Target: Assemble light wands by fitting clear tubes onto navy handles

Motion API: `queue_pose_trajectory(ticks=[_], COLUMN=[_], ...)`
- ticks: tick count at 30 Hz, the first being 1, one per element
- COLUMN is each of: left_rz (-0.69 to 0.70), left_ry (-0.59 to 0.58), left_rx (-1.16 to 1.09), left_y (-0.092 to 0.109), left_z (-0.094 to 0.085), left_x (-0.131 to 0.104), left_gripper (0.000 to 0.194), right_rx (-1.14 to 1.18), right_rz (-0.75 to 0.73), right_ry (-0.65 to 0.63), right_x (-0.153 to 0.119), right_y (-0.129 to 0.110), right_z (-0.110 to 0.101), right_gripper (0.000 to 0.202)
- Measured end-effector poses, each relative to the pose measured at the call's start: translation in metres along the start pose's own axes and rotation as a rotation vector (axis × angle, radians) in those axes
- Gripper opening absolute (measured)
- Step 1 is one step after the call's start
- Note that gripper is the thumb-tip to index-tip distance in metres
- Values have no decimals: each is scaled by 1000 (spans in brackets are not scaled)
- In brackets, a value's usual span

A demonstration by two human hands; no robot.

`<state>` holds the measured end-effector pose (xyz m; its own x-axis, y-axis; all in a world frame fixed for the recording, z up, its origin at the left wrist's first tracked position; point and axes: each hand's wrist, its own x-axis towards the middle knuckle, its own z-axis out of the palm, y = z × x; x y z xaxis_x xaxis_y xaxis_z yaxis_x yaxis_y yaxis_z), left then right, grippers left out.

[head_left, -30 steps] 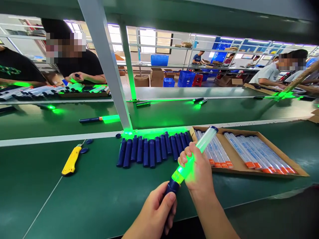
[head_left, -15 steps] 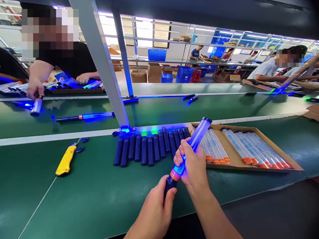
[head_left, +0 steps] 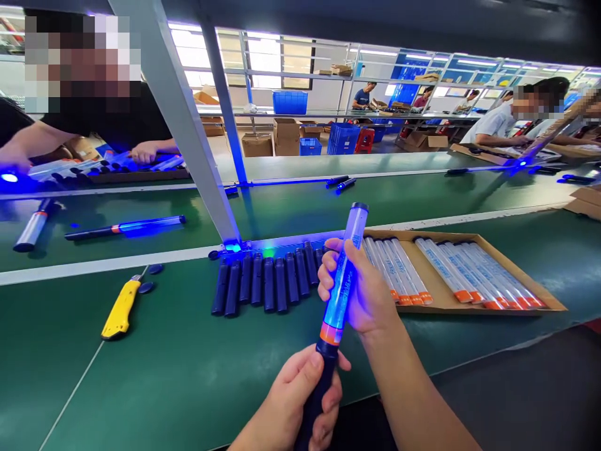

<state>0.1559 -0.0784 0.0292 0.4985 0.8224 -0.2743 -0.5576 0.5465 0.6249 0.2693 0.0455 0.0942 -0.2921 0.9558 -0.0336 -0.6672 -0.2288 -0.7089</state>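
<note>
Head view, with your hands at the dial's centre and 12 straight ahead: your left hand (head_left: pixel 310 394) wraps round the dark handle of the blue-lit stick (head_left: pixel 342 285), and your right hand (head_left: pixel 373 297) curls about its clear tube, above the orange band. The stick points just past 12, its dark tip in the air. At 10 lies a row of dark blue handles (head_left: pixel 268 285), side by side, its right end partly blocked by your right hand. Behind the row, a white post (head_left: pixel 181 116) slants up, hiding part of the far side. Farther out at 10, another lit stick (head_left: pixel 150 224) lies on the green strip. The yellow knife (head_left: pixel 121 308) sits at 9, two dark discs (head_left: pixel 146 287) beside it. At 2, a cardboard tray (head_left: pixel 429 280) holds two groups of orange-ended tubes (head_left: pixel 474 268).
</note>
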Motion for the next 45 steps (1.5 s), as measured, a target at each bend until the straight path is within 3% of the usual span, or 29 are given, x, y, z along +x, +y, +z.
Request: queue_pose_trajectory(ticks=[7,18,26,30,33,36,39,41,43,45], left_rz=[46,231,275,267,250,463,837,899,913,971], left_ry=[260,388,377,325,149,66,61,23,18,47], left_rx=[379,896,1005,1005,1011,941,830,862,890,882], left_y=[-4,-7,-7,-5,24,77,129,150,156,153], left_z=[12,9,10,0,-12,-6,31,59,79,86], left_x=[1,3,6,3,-3,-7,-6,-1,7,13], left_gripper=[54,37,44,53,59,66,74,66,46,32], right_rx=[-28,-109,-148,-151,-149,-299,-548,-666,-715,-728], right_rz=[-80,-166,-201,-235,-287,-358,-366,-400,-490,-561], right_ry=[164,224,179,102,-39,-169,-218,-230,-245,-273], right_x=[0,-4,-5,-10,-18,-22,-20,-18,-16,-16], right_y=[8,12,7,-3,-13,-11,6,18,25,27], right_z=[7,2,8,17,26,34,39,40,40,41], right_gripper=[24,38,36,37,34,26,18,15,32,51])
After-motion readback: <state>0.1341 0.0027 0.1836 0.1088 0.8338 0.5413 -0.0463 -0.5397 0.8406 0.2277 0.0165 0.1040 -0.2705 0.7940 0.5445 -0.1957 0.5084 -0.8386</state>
